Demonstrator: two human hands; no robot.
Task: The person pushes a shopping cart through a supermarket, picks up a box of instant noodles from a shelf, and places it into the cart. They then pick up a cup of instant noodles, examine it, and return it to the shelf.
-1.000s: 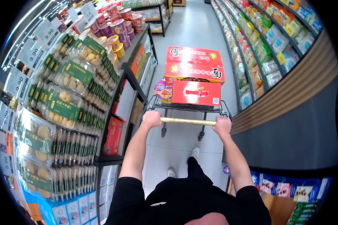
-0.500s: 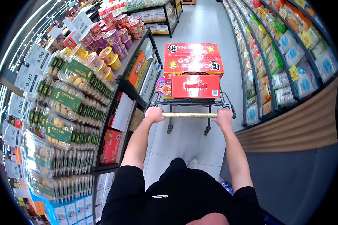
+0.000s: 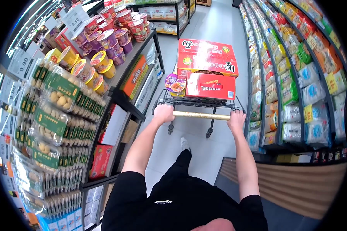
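Both fists are wrapped round the pale yellow push bar (image 3: 200, 115) of a black wire shopping cart (image 3: 200, 102). My left hand (image 3: 164, 113) grips near the bar's left end, my right hand (image 3: 236, 119) near its right end. In the cart stands a large red carton (image 3: 208, 57) with black and white lettering. Nearer to me is a smaller red box (image 3: 210, 86) with a white-and-blue square code. To its left leans a purple instant noodle cup (image 3: 175, 84). What lies beneath the boxes is hidden.
Left, a display holds clear packs with green labels (image 3: 54, 119), noodle cups (image 3: 112, 42) and price cards (image 3: 21, 63). Its dark shelf corner (image 3: 113, 92) juts toward the cart. Bagged goods fill the curved shelves (image 3: 293, 88) on the right. Pale floor tiles (image 3: 216, 19) run ahead between them.
The cart and my hands sit slightly further right in view. The shelves have slid back toward me, and a white shoe now shows stepped forward. Both hands keep hold of the bar.
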